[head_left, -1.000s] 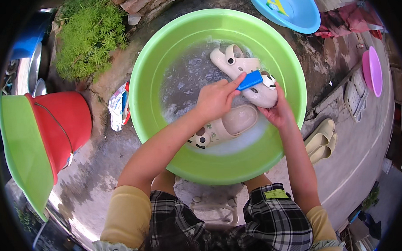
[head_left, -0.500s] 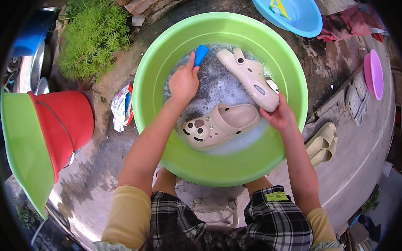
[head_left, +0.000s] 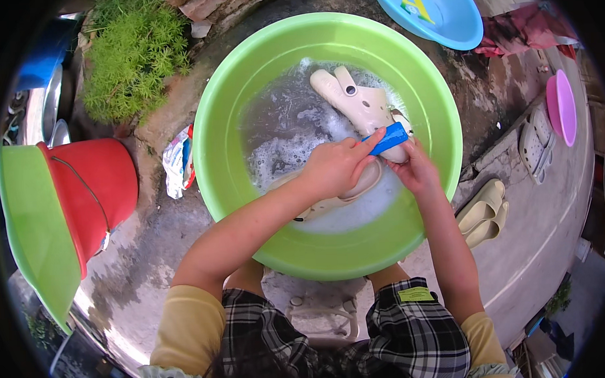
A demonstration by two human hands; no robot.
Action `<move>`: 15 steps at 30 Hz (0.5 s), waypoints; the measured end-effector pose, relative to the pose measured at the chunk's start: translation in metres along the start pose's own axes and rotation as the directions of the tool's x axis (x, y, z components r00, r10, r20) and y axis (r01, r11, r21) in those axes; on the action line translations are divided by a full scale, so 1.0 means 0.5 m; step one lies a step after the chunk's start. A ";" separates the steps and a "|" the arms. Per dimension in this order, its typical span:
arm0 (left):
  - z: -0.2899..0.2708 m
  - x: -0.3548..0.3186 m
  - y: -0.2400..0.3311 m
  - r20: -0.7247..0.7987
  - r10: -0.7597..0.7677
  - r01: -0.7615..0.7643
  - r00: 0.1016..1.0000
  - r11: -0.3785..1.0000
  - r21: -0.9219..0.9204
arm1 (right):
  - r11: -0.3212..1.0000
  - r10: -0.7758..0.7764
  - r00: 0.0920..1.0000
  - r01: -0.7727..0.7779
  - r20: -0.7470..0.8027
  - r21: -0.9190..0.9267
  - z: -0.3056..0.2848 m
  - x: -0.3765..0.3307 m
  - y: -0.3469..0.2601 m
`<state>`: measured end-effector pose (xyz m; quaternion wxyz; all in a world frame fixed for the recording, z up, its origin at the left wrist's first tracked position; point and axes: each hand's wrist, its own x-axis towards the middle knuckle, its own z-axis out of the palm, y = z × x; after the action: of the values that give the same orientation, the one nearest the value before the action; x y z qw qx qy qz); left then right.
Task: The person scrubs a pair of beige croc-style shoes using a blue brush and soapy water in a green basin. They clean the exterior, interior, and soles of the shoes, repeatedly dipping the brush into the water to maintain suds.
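A large green basin (head_left: 332,262) of sudsy water stands before me. In my left hand (head_left: 335,166) is a blue scrub brush (head_left: 389,139), laid across the toe of a beige clog (head_left: 358,107); the brush's underside is hidden. My right hand (head_left: 415,168) grips that clog by its toe end, at the basin's right side. The clog slants up and to the left, its heel end toward the far side. A second beige clog (head_left: 326,205) lies in the suds nearer to me, largely covered by my left hand and forearm.
At left stand a red bucket (head_left: 99,196) and a green basin (head_left: 34,218) tilted against it. A plastic packet (head_left: 177,163) lies beside the big basin. Beyond are a plant (head_left: 135,61) and a blue basin (head_left: 436,14). Slippers (head_left: 483,213) and a pink basin (head_left: 563,108) are at right.
My left hand has moved right and nearer with the brush, from the basin's far left onto the clog's toe. The right hand keeps its hold. My left arm now covers much of the second clog.
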<state>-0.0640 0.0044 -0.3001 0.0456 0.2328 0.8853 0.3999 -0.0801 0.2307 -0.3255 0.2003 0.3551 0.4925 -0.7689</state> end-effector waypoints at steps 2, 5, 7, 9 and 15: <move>-0.007 0.011 -0.019 -0.004 -0.037 0.037 0.999 0.991 0.125 | 0.999 0.021 0.999 -0.022 -0.029 -0.041 0.005 0.003 -0.002; -0.040 0.027 -0.089 -0.146 -0.195 0.229 0.970 0.936 0.269 | 0.996 0.003 0.994 -0.013 -0.113 -0.085 0.026 -0.011 -0.010; -0.070 0.016 -0.162 -0.304 -0.271 0.361 0.913 0.885 0.294 | 0.990 -0.016 0.989 -0.005 -0.149 -0.138 0.045 -0.021 -0.016; -0.075 0.003 -0.203 -0.358 -0.492 0.569 0.794 0.809 0.150 | 0.976 -0.029 0.984 -0.010 -0.177 -0.218 0.047 -0.035 -0.015; 0.016 0.013 -0.218 -0.218 -0.745 0.541 0.631 0.623 -0.565 | 0.456 -0.541 0.838 0.372 0.080 -0.809 0.043 0.000 0.028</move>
<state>-0.1085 -0.0497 -0.3844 0.0443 -0.2218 0.7769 0.5876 -0.0781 0.2053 -0.3286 0.0752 0.1519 0.8756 -0.4523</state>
